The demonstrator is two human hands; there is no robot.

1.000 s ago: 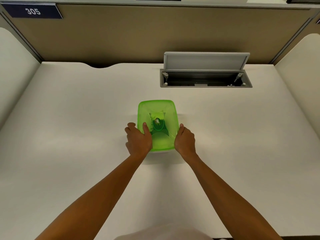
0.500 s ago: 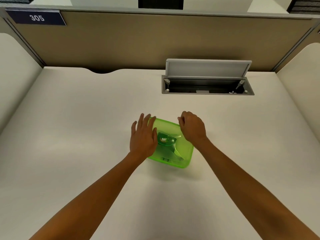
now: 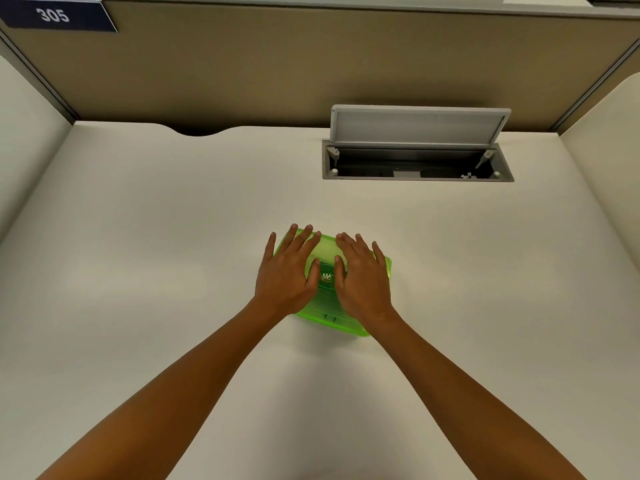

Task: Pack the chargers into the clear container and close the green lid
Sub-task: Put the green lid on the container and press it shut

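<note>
The green lid [image 3: 327, 249] lies on top of the clear container in the middle of the white desk, turned a little clockwise. My left hand [image 3: 289, 271] rests flat on its left half, fingers spread. My right hand [image 3: 362, 275] rests flat on its right half, fingers spread too. Between the thumbs shows a round logo [image 3: 326, 276] on the lid. Through the lid's near edge I make out a charger's prongs [image 3: 330, 317]. The container walls are mostly hidden beneath the lid and hands.
An open grey cable hatch [image 3: 417, 161] with its flap raised sits in the desk at the back right. A tan partition [image 3: 311, 64] closes the back, white side panels stand left and right, and a sign [image 3: 55, 16] reads 305.
The container was turned from square-on to slightly angled. My hands moved from its near corners, then its sides, to lying flat side by side on top of the lid.
</note>
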